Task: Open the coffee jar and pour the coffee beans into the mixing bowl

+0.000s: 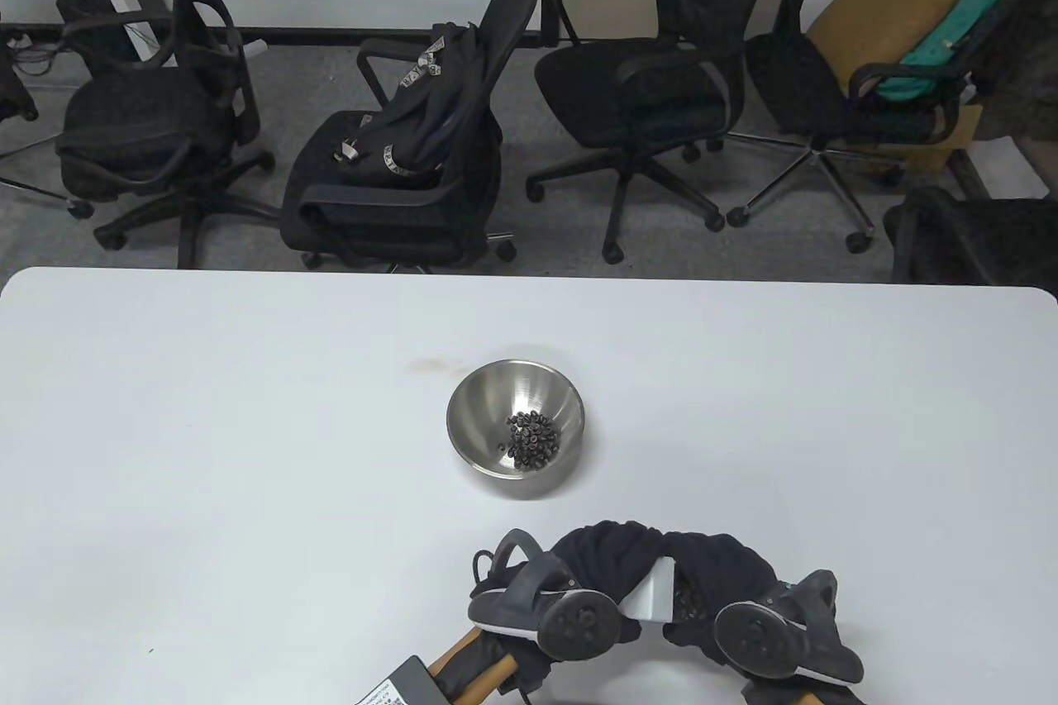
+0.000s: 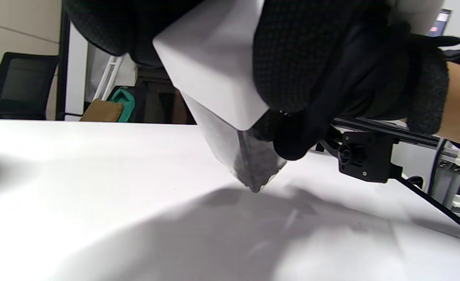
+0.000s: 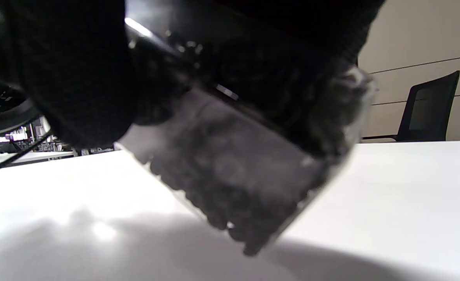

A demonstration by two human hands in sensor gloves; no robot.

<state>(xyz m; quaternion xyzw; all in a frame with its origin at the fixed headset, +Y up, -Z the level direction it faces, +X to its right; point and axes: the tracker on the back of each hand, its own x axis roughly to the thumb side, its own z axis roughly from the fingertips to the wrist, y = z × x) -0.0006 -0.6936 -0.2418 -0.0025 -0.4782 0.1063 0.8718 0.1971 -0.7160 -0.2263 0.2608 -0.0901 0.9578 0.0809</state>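
near the tabletop's (image 1: 207, 424) front edge, the left hand (image 1: 579, 573) and right hand (image 1: 727, 573) curl their fingers round the tilted coffee jar (image 1: 653, 597), lid (image 2: 214, 66) on. the mixing bowl (image 1: 479, 399) with beans (image 1: 533, 439) sits beyond, open tabletop around; office chairs (image 1: 645, 85) behind.

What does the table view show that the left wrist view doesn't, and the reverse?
Table view only: the steel mixing bowl upright mid-table, a small heap of coffee beans in it, well clear of the hands; also the row of office chairs behind the table.

Left wrist view only: the coffee jar is tilted, its lowest corner close above the table, beans packed into that corner. Whether the lid is seated cannot be told.

Both: left hand on the jar's white lid, right hand curled round the clear body.
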